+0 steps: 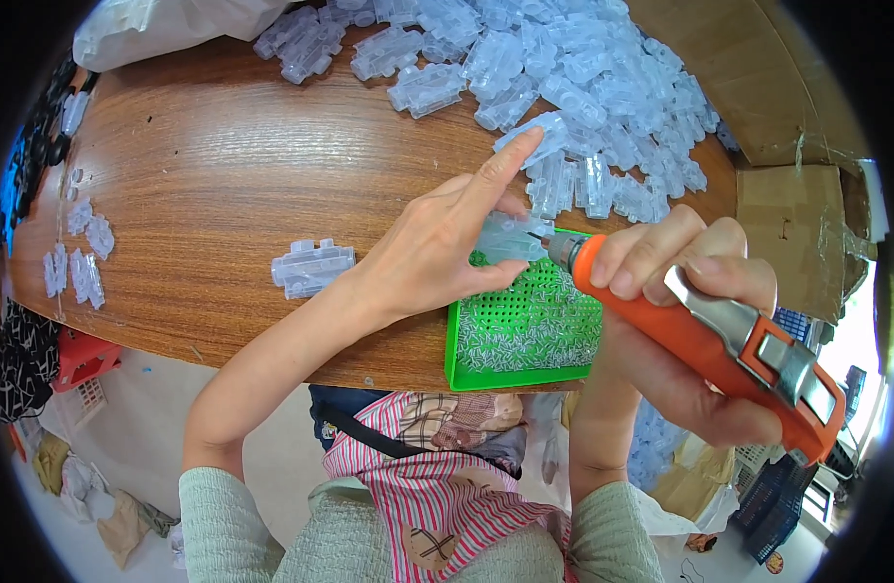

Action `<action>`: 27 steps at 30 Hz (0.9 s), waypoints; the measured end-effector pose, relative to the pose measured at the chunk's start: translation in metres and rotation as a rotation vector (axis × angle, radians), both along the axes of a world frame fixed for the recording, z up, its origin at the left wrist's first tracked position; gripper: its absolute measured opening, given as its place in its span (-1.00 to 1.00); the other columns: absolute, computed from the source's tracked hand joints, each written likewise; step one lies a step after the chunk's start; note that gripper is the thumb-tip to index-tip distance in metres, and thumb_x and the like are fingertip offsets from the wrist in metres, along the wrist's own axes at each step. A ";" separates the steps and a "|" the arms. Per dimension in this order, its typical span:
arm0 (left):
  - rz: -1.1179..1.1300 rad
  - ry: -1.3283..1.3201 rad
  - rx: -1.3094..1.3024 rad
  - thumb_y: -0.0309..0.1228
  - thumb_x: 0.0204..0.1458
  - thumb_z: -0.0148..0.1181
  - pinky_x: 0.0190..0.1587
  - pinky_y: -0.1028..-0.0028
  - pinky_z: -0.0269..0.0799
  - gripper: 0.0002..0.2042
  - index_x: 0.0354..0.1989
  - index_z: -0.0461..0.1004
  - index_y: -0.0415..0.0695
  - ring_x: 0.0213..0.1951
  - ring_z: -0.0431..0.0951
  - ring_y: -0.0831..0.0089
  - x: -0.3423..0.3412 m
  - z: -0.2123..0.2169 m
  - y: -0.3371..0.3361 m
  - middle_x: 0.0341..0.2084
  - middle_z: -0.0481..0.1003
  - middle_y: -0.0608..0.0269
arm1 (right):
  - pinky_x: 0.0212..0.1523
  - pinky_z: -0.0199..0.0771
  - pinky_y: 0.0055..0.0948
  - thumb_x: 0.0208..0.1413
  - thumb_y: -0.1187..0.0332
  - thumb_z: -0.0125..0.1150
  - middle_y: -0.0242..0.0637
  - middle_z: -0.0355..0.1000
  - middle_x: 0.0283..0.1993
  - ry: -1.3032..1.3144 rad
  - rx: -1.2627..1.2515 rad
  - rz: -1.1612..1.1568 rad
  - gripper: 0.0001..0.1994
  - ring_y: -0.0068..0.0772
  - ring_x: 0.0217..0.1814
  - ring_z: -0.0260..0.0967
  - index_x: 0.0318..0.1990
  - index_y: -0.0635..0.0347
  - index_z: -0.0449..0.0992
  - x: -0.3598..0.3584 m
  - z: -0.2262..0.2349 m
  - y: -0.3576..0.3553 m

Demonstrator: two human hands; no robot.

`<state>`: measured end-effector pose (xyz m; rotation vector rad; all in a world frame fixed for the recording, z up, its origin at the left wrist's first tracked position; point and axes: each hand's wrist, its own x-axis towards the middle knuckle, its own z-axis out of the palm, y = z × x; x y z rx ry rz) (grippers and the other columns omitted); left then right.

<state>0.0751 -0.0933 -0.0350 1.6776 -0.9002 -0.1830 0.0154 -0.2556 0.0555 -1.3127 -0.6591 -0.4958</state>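
My left hand (418,243) pinches a translucent plastic housing (505,239) between thumb and fingers, above a green tray (453,352). Its index finger stretches out over another translucent housing (552,141) at the edge of the pile; whether it touches that one I cannot tell. Wrapped round an orange power screwdriver (651,325) with a metal lever, my right hand (704,267) points the tool left. The metal nose meets the right end of the held housing, and the contact itself is partly hidden. Many small silvery screws (525,342) lie in the tray.
A big pile of translucent housings (583,87) covers the back right of the wooden table (194,194). One housing (312,268) lies alone left of my forearm. Smaller clear pieces (87,277) sit at the left edge. A cardboard box (787,214) stands on the right.
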 end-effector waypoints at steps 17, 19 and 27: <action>-0.014 -0.008 -0.051 -0.49 -0.25 0.39 -0.10 0.27 0.48 -0.08 0.37 0.02 -0.04 -0.18 0.55 0.17 0.002 0.001 0.002 -0.22 0.52 0.08 | -0.37 0.44 -0.25 -0.11 -0.46 0.09 -0.19 0.27 -0.30 -0.039 -0.233 0.042 -0.07 -0.24 -0.30 0.37 -0.06 0.46 0.37 0.011 -0.021 0.001; -0.018 0.008 -0.022 -0.52 -0.26 0.39 -0.06 0.29 0.48 -0.13 0.34 0.10 -0.07 -0.16 0.58 0.23 0.002 0.003 0.004 -0.16 0.53 0.09 | -0.40 0.46 -0.29 -0.09 -0.45 0.08 -0.19 0.27 -0.30 -0.037 -0.159 0.077 -0.08 -0.27 -0.31 0.37 -0.06 0.46 0.37 0.014 -0.015 0.000; 0.203 -0.208 0.608 -0.50 -0.08 0.25 0.00 0.22 0.39 -0.64 -0.05 0.42 -0.17 -0.15 0.48 0.11 0.013 0.063 0.053 -0.23 0.49 0.10 | -0.54 0.33 -0.45 -0.01 -0.42 -0.01 -0.28 0.20 -0.40 0.056 0.061 -0.033 -0.13 -0.37 -0.46 0.25 -0.07 0.43 0.41 -0.002 0.015 -0.030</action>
